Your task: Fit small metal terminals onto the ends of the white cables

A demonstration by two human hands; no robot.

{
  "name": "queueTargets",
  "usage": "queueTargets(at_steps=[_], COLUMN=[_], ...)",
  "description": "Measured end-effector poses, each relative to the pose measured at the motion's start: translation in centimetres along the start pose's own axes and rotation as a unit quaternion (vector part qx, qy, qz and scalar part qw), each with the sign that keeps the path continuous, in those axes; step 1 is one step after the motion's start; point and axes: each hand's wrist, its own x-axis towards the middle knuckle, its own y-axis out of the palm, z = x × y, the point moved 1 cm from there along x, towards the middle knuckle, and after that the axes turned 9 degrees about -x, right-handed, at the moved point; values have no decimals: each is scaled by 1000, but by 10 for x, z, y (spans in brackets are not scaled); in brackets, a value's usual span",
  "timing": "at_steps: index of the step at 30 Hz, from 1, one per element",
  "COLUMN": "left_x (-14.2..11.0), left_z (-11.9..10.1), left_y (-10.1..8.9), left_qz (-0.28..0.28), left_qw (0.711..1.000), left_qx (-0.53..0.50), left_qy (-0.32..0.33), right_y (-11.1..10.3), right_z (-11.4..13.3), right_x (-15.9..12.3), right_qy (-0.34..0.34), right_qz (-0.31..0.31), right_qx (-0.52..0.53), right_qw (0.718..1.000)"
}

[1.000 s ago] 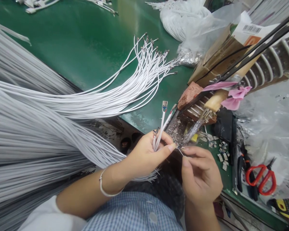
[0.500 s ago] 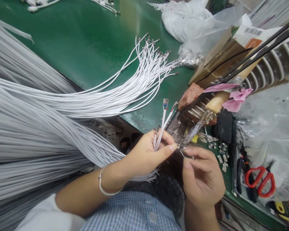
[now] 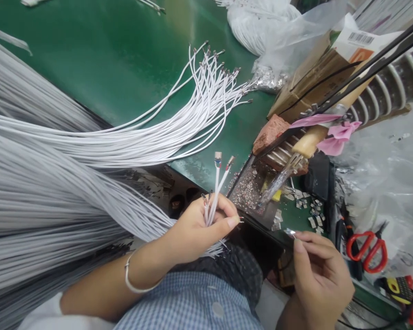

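No words or numbers can be read; a barcode (image 3: 361, 37) is the only clear printed sign.
It stands in black bars on a white label (image 3: 345, 48) on the cardboard box (image 3: 308, 80) at the upper right of the frame. Just below it, an orange patch (image 3: 360, 55) carries a pale mark too unclear to make out.

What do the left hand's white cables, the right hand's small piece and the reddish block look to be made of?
White cables: probably plastic-jacketed, satin finish, with a smooth, even surface.
Small piece: likely metal, shiny; it glints silver, but is too small to be sure.
Reddish block: looks like brick, matt, with a rough, uneven surface.
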Motion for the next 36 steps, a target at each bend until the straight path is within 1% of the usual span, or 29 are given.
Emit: queueTargets(at_steps=[4,8,10,11,13,15,17,19,21,25,28,30,32,34,36], left_x=[-1,0,0,0,0,1,2,2,3,2,0,-2,-4,-7,-11], left_z=[0,-1,-1,0,1,2,3,3,4,5,7,8,9,10,11], left_y=[-1,-1,-1,-1,-2,-2,-2,-2,-3,-3,0,4,7,8,8], left_qz=[7,6,2,1,3,5,7,9,11,8,16,32,46,59,70], left_qw=[1000,1000,1000,1000,1000,1000,1000,1000,1000,1000,1000,998,997,996,995], left_qx=[12,16,15,13,7,3,3,3,2,12,16,16,14,15,21], left_qy=[7,5,3,2,1,0,3,5,4,4,-17,-42,-59,-66,-63], right_y=[-15,-25,-28,-29,-31,-31,-31,-31,-32,-36,-33,-25,-11,6,19], right_z=[-13,-16,-15,-15,-14,-13,-13,-13,-15,-18,-16,-7,6,21,33], right_x=[0,3,6,7,11,13,13,11,6,-2,-5,-7,-9,-10,-9], right_qy=[44,102,103,85,15,-68,-130,-158,-162,-158,-102,-56,-29,-20,-17], right_qz=[38,33,35,45,74,111,149,173,182,164,139,116,114,145,168], right_qx=[-64,-60,-65,-85,-153,-218,-247,-253,-251,-223,-170,-85,15,72,84], right_qw=[996,992,992,992,985,967,948,939,937,948,970,988,993,987,982])
